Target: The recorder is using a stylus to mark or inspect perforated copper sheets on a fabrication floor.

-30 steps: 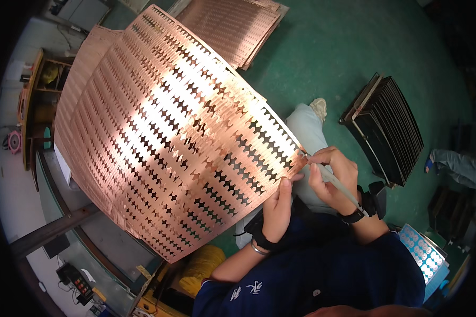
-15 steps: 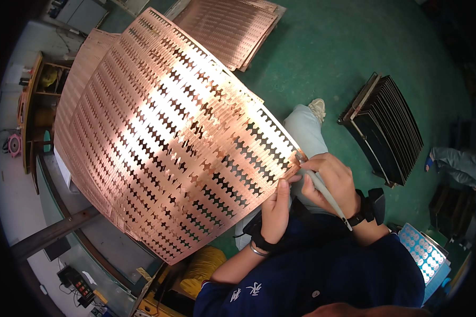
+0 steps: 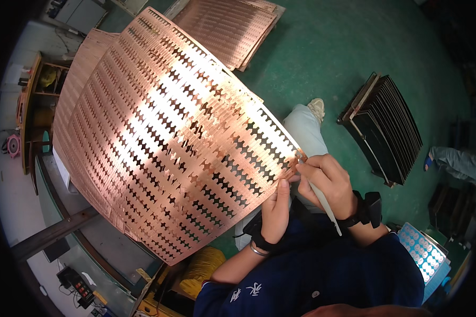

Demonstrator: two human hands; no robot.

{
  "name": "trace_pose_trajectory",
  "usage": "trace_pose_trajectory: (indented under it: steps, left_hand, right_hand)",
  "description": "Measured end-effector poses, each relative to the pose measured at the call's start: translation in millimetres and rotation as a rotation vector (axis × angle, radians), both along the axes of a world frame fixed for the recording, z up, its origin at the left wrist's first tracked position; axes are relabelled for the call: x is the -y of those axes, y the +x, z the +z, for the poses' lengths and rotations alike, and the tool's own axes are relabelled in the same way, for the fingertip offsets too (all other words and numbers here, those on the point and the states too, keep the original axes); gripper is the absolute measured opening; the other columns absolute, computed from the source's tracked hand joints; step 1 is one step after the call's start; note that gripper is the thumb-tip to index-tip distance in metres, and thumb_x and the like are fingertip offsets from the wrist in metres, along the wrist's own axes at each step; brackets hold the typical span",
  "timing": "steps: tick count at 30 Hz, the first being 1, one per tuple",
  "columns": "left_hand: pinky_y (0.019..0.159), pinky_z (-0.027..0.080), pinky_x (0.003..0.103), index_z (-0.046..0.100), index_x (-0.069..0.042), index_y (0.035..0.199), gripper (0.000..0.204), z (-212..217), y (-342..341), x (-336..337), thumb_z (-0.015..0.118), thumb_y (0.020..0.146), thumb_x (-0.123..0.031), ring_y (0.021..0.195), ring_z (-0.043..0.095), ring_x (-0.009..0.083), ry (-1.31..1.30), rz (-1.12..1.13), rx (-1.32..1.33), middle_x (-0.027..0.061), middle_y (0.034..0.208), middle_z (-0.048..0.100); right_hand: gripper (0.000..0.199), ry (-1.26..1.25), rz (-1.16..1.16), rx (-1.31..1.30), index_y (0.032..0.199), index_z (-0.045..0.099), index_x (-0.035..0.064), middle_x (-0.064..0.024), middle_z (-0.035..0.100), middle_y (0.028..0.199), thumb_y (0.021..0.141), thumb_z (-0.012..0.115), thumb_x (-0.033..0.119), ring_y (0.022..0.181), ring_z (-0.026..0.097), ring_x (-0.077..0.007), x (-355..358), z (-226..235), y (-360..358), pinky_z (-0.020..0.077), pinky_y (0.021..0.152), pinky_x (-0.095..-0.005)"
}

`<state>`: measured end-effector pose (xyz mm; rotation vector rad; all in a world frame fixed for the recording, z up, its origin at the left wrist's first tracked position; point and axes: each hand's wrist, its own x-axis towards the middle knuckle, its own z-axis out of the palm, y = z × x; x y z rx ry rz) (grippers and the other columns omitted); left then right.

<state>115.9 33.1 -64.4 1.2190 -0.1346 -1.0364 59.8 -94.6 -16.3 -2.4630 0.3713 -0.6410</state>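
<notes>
Head view showed the left hand (image 3: 276,208) above a dark blue garment (image 3: 322,269), pinched on the edge of a perforated copper-coloured sheet (image 3: 211,174); its thumb lay on the upper face, and the fingers beneath were mostly hidden. Just beside it, the right hand (image 3: 330,182) was closed round a slim grey tool (image 3: 328,211), held like a pen. The tool's tip was at the sheet's right corner; contact could not be confirmed. The sheet spread from this corner across the middle and left of the view, with bright glare on its surface. Beyond the right hand, a dark slatted rack (image 3: 392,132) stood on the green floor (image 3: 322,58). Farther off, past the sheet's far right edge, lay a stack of similar sheets (image 3: 227,31).
</notes>
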Motion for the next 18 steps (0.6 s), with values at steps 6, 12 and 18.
trace_pose_trajectory:
  steps: [6,12,18]
  left_hand:
    - [0.095,0.036,0.028,0.049,0.005,0.120,0.037,0,0,1,0.032,0.099,-0.019,0.108,0.050,0.0153,-0.015,0.032,-0.004,0.0104,0.113,0.056]
    - [0.096,0.038,0.030,0.047,0.006,0.120,0.040,-1,1,0,0.034,0.099,-0.025,0.107,0.051,0.0172,0.054,0.002,-0.009,0.0120,0.117,0.053]
    - [0.094,0.039,0.030,0.055,0.006,0.111,0.041,-2,1,-2,0.034,0.099,-0.028,0.104,0.052,0.0166,0.083,-0.029,0.034,0.0113,0.110,0.057]
  right_hand:
    - [0.034,0.006,-0.007,-0.005,0.092,0.060,0.0006,-0.0108,0.053,0.087,0.060,0.070,0.004,0.073,0.057,-0.0255,0,-1,2,0.0489,0.061,-0.0309]
    - [0.027,0.033,-0.073,0.050,0.089,0.060,0.0004,-0.0107,0.055,0.081,0.063,0.067,-0.001,0.071,0.058,-0.0257,3,0,8,0.0492,0.061,-0.0312]
    - [0.020,0.087,-0.146,0.123,0.087,0.061,0.0003,-0.0112,0.058,0.078,0.068,0.065,-0.003,0.067,0.060,-0.0256,10,0,2,0.0500,0.058,-0.0317]
